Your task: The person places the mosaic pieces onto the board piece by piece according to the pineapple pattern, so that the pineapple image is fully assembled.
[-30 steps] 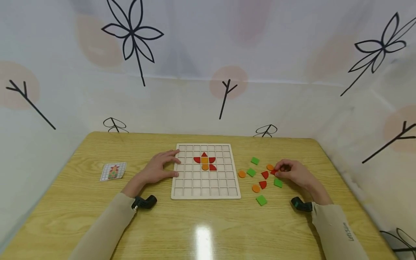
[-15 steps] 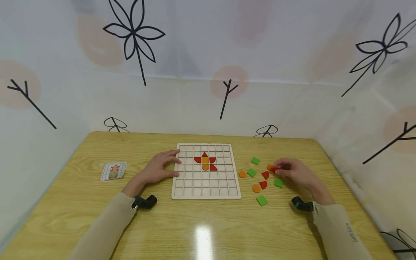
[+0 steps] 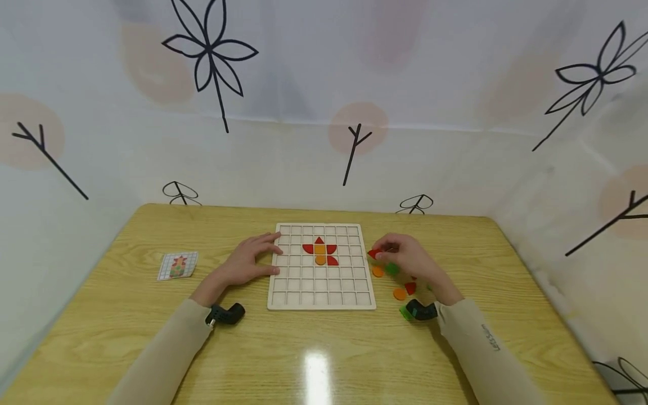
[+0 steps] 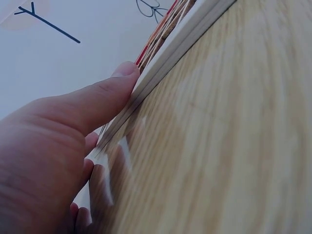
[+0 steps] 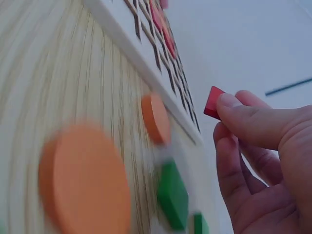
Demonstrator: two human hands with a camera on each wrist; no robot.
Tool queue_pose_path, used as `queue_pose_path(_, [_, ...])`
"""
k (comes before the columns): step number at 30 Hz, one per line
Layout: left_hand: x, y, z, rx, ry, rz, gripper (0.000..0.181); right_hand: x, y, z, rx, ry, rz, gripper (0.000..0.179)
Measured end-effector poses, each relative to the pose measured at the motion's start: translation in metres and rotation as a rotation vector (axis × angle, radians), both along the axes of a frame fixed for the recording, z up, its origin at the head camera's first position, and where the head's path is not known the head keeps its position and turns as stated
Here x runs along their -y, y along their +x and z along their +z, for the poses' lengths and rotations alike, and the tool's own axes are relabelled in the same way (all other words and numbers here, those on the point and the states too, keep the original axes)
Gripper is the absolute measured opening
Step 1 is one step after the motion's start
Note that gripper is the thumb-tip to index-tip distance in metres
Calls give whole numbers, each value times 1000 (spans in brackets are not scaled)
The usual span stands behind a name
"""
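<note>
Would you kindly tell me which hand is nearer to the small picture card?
Left. The left hand touches the board, right of the card; the right hand pinches a red piece by the board's right edge.

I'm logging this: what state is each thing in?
Small red piece: pinched by right hand
Off-white square gridded board: flat, partly filled, left hand touching it
White rectangular printed card: face up
Round orange pieces beside board: loose
Square green pieces: loose, partly hidden
Red wedges: loose, one mostly hidden
</note>
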State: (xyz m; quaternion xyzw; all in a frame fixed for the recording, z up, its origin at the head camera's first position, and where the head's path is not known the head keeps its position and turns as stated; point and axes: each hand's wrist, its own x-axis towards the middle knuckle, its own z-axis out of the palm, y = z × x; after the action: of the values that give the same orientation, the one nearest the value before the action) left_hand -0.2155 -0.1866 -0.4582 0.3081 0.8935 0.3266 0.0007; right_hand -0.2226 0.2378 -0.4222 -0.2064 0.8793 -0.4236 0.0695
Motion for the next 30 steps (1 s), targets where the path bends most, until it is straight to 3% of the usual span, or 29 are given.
queue_pose_path(6, [-1, -1, 1, 0, 1, 2, 39, 46, -8, 1, -20, -82, 40, 13])
queue_pose_path(15, [-2, 1, 2, 9, 5, 7, 39, 106, -9, -12, -83, -70, 109, 14])
queue_pose_path(19, [-4, 0, 2, 4, 6, 4, 39, 119, -10, -19, -91, -87, 111, 13])
queue_pose_path(24, [-5, 0, 2, 2, 4, 0, 38, 124, -11, -25, -35, -101, 79, 13])
queue_pose_path(30, [-2, 2, 1, 6, -7, 18, 38, 126, -11, -28, -29, -97, 111, 13])
